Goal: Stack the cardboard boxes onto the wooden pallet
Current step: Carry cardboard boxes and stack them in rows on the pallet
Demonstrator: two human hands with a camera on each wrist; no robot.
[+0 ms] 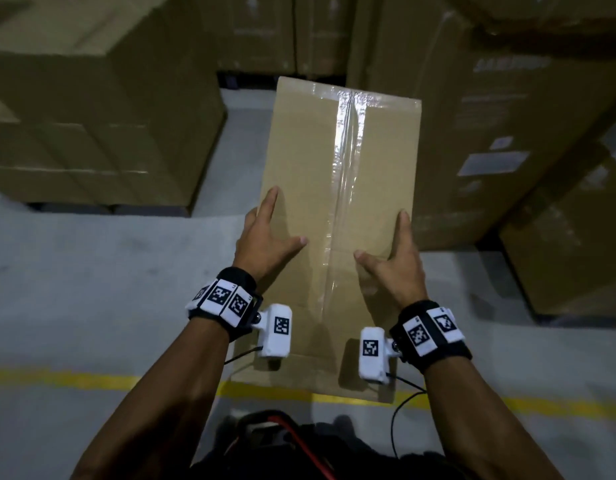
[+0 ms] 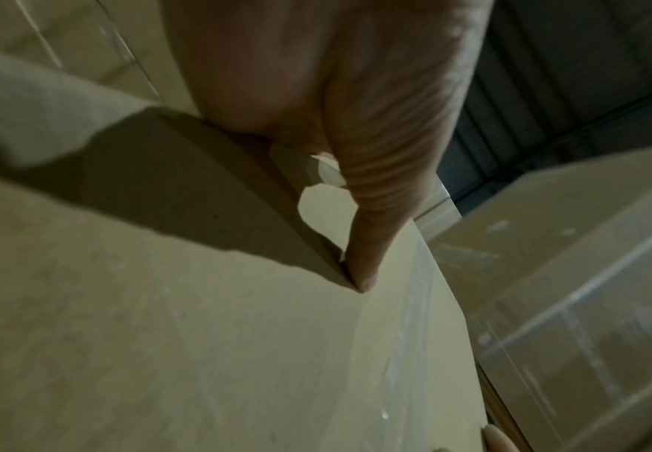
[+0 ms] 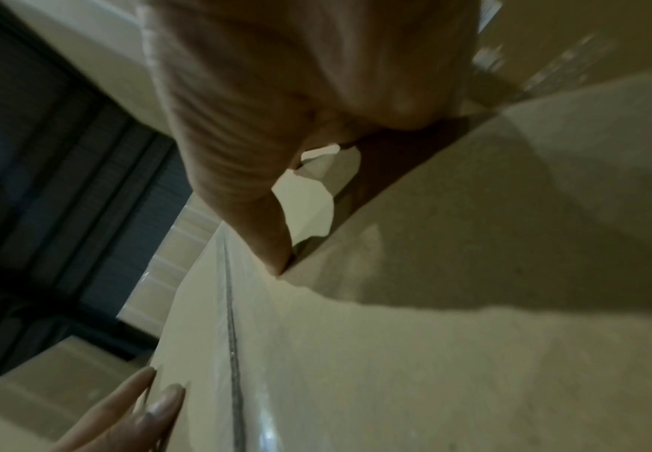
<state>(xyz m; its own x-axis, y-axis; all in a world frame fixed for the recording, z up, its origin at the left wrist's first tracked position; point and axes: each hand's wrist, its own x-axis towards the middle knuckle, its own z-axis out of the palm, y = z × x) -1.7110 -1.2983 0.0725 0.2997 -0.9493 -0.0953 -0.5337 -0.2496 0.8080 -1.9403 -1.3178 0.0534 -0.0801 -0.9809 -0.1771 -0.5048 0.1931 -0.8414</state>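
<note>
Nearest the viewer, a person's two forearms reach forward, each wearing a black wrist strap (image 1: 223, 299) with a small white camera. Below them lies a grey concrete floor (image 1: 92, 289) crossed by one yellow line (image 1: 74, 379).

The left hand (image 1: 265, 237) and right hand (image 1: 393, 261) hold one long, flat cardboard box (image 1: 337, 188) in the air at about waist height. Each grip clamps a long side edge: thumbs lie spread on the top face, while the other fingers wrap down the sides, mostly hidden. One strip of clear tape (image 1: 348, 150) runs along the lid.

The box looks stiff and probably fairly light, with shiny tape that may be slippery; the bare side edges seem the safest hold.

Beyond, at least four stacks of large brown boxes (image 1: 102, 126) surround the aisle. No wooden pallet is clearly visible.
</note>
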